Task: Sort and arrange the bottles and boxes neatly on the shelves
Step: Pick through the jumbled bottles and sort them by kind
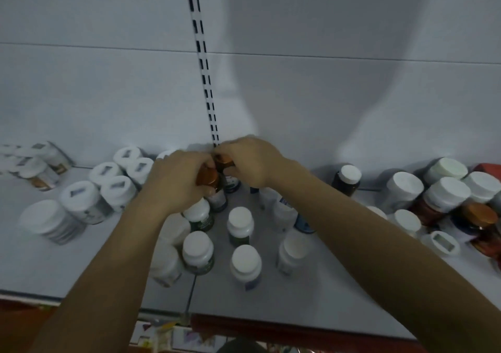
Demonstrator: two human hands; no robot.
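At the centre of the frame, by the slotted upright (214, 125) at the back of the shelf (352, 285), the left hand (176, 182) has its fingers curled round the nearer orange-capped bottle (207, 178). The right hand (250, 163) has its fingers curled over the farther orange-capped bottle (225, 160), just beside it. Both stand upright, long axis vertical, caps up toward the camera, among white-capped bottles (245, 258).
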